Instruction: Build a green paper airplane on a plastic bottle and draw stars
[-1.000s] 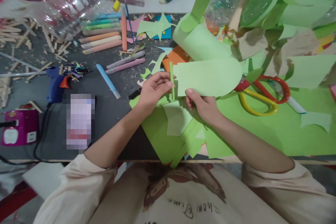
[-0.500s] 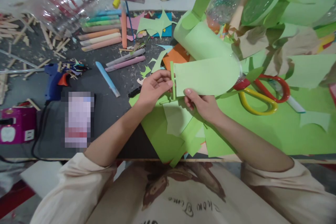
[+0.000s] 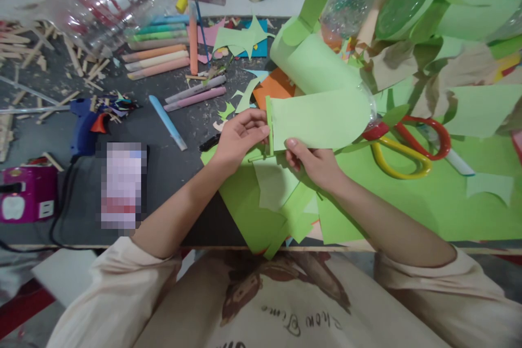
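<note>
Fingers of the left hand (image 3: 240, 138) pinch a narrow bright-green paper strip (image 3: 269, 110) at the straight edge of a pale-green, round-ended paper piece (image 3: 322, 119). The right hand (image 3: 316, 167), thumb uppermost, grips this piece's near edge, left of the red-and-yellow-handled scissors (image 3: 402, 175).

I get soft, fairly muted light whose source I can't place: the rounded pale green paper (image 3: 322, 119) reads evenly lit, a shadow edges the right forearm (image 3: 387, 217), and the clear plastic bottle (image 3: 116, 8) throws glints. Coarse pixel blocks obscure the phone (image 3: 122, 185); toward the corners, my feed looks stretched and soft.
</note>
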Motion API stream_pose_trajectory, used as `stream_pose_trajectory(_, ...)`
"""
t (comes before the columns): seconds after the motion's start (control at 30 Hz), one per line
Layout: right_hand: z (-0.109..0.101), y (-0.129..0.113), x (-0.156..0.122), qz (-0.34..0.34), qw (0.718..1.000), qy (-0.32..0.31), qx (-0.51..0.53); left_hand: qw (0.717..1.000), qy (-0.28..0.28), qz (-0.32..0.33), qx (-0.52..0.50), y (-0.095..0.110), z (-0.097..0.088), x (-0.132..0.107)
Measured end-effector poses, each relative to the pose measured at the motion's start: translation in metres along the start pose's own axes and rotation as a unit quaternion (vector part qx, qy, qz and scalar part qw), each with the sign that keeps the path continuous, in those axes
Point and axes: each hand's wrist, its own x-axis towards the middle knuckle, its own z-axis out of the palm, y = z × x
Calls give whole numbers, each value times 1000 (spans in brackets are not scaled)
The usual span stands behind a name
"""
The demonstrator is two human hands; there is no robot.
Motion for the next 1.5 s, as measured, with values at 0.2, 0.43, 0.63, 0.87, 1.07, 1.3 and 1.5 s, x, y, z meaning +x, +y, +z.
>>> stream_pose_trajectory(0.2, 1, 0, 0, -5, 1000, -4, 3, 1000, -14, 12, -10, -1, -1, 0)
stream_pose_trajectory(0.43, 0, 0, 0, -8, 1000, -6, -11, 1000, -11, 3, -1, 1, -1, 0)
stream_pose_trajectory(0.63, 0, 1, -1, -15, 1000, -4, -18, 1000, -3, -3, -14, 1, 0, 0)
stream_pose_trajectory(0.87, 0, 2, -1, -11, 1000, -12, -23, 1000, -8, -13, -12, 2, -1, -1)
stream_pose_trajectory(1.07, 0, 2, -2, -13, 1000, -13, -23, 1000, -20, -3, -7, 2, -1, 0)
stream_pose_trajectory(1.3, 0, 2, -1, -22, 999, -26, -31, 999, -38, 29, 12, -4, -5, 2)
stream_pose_trajectory(1.5, 0, 1, 0, -32, 998, -33, -38, 999, -49, 18, 3, -2, -4, 1)
